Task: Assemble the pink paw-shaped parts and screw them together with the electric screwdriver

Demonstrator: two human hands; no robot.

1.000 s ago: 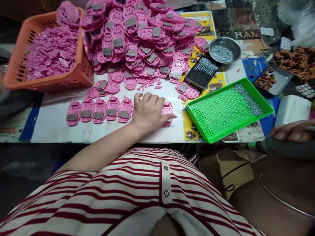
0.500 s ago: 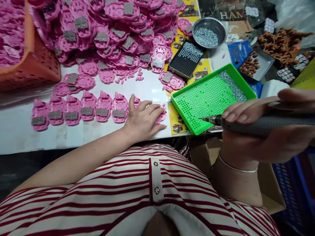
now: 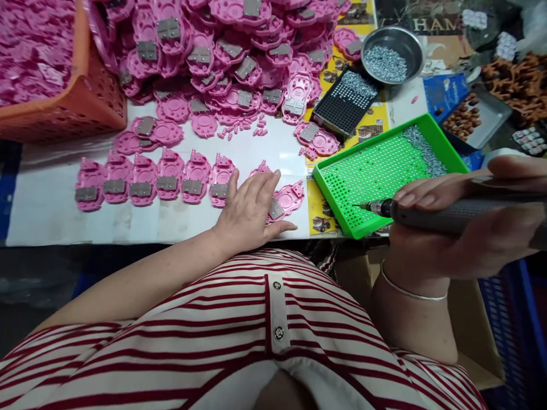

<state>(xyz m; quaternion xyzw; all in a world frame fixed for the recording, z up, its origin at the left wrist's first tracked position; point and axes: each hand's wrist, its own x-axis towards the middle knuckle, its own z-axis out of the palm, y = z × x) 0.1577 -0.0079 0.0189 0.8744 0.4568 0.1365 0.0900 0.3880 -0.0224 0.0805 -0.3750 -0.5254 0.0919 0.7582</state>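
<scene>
My left hand (image 3: pixel 248 213) lies palm down over the right end of a row of pink plastic housings (image 3: pixel 195 177) with metal plates, its fingers apart. It partly covers one housing, and a tilted one (image 3: pixel 290 199) shows beside its fingers. My right hand (image 3: pixel 453 228) is wrapped round a grey electric screwdriver (image 3: pixel 444 213). The screwdriver's tip is over the lower left part of a green perforated tray (image 3: pixel 367 171), where screws are heaped along the right side.
Behind the row rises a heap of pink housings (image 3: pixel 239 51), with small pink pieces (image 3: pixel 243 124) before it. An orange basket (image 3: pixel 100 97) stands left. Towards the back right are a black tray (image 3: pixel 342 111), a metal bowl (image 3: pixel 416 57) and brown parts (image 3: pixel 517 82).
The view has shifted, so the table's things appear farther right. My left hand has moved slightly left relative to the housings, showing more of the tilted one. The screwdriver remains over the green tray.
</scene>
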